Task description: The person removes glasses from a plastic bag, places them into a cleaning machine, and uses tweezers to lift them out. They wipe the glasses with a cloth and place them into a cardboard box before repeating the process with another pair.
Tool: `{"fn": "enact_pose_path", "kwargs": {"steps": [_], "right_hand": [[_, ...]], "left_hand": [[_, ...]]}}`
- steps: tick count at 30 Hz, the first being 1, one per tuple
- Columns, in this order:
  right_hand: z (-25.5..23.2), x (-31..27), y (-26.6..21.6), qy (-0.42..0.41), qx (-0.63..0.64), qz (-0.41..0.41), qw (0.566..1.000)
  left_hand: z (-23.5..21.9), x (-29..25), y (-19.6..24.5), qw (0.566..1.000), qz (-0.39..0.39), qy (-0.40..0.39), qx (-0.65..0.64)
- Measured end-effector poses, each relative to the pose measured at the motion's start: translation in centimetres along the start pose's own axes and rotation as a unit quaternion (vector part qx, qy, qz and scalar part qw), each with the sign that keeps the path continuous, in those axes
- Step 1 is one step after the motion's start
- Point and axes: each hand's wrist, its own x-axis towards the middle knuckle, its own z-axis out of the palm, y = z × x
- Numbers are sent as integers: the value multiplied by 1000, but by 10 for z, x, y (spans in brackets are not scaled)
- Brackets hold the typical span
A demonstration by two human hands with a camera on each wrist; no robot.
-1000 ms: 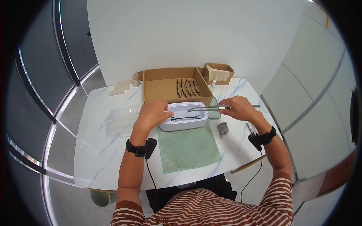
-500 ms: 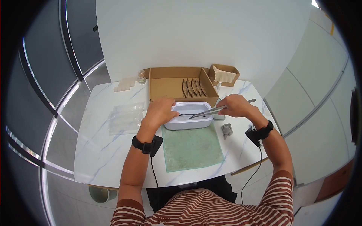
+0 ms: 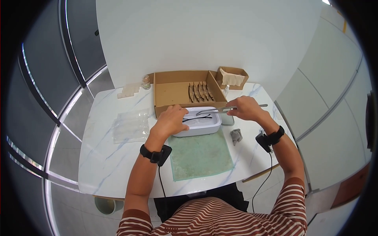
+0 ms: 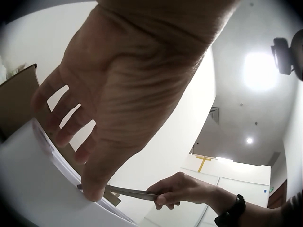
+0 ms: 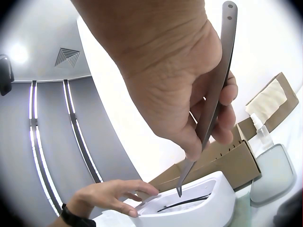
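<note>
In the head view a white oblong tub holds a thin, dark, forked piece, also visible in the right wrist view as a dark strip. My left hand touches the tub's left end, fingers spread and thumb by the near rim. My right hand grips long metal tweezers around the middle; their bent tip is over the tub, and the right wrist view shows it above the strip. Whether the tip touches the strip cannot be told from the head view.
Behind the tub stands a cardboard box with several dark curved pieces. A green cloth lies in front, a crumpled grey cloth right, clear plastic left. Further back are a jar and small carton.
The tweezers' tip has come up from low in the tub, off toward its far side. The dark piece lies differently. My left hand's fingers have spread further over the tub's left end.
</note>
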Motion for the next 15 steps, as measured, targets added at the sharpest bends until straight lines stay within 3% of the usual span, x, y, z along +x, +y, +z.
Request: {"fn": "enact_pose_path", "kwargs": {"steps": [15], "right_hand": [[-13, -14, -3, -71, 10, -30, 997]], "left_hand": [[1, 1, -1, 1000, -12, -16, -5]]}}
